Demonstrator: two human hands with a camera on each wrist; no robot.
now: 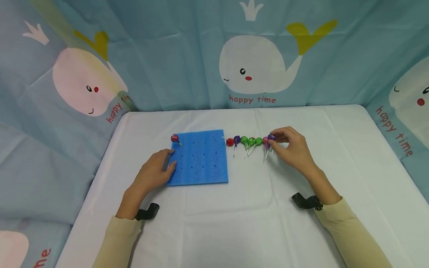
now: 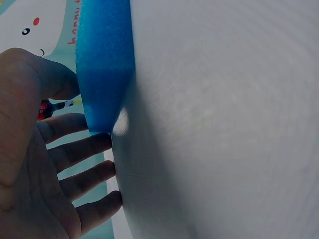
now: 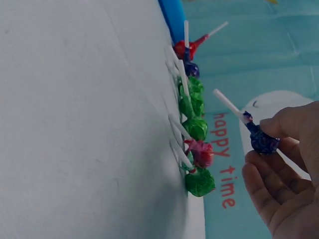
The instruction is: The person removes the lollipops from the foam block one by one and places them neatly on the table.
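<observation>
A square blue foam board with rows of small holes lies on the table. A red-wrapped lollipop stands at its far left corner. My left hand rests against the board's left edge, fingers fairly straight and spread. Between thumb and fingertips my right hand pinches a dark purple lollipop by its wrapped head, held up off the table with its stick pointing away from the palm. Below it lies a row of lollipops, including a red one, a purple one, several green ones and a pink one.
A white cloth covers the table. Behind and at the sides hangs a blue curtain with whale prints. The lollipop row extends right from the board's right edge. A black wrist device sits below the left hand, another below the right.
</observation>
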